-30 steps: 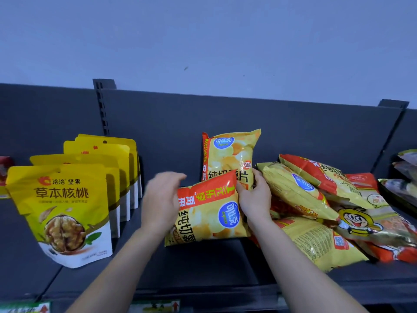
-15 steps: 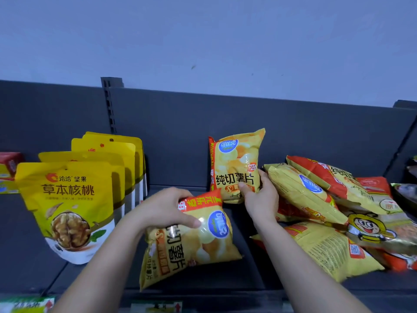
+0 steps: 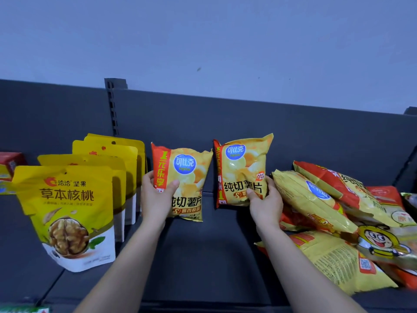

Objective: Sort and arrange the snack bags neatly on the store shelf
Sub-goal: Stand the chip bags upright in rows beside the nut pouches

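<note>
The heap of snack bags [image 3: 316,199] at 3 o'clock on the shelf [image 3: 203,256] is running off the right edge, its lower bags lying half buried, and the front walnut pouch [image 3: 65,199] at 9 o'clock is hiding the faces of those behind. The left hand [image 3: 155,195] is gripping the left chip bag [image 3: 191,177], thumb across its front, the bag rising upright toward 1 o'clock. The right hand [image 3: 266,204] is pinching the lower right corner of the right chip bag [image 3: 243,168], which is standing at its 11 o'clock.
</note>
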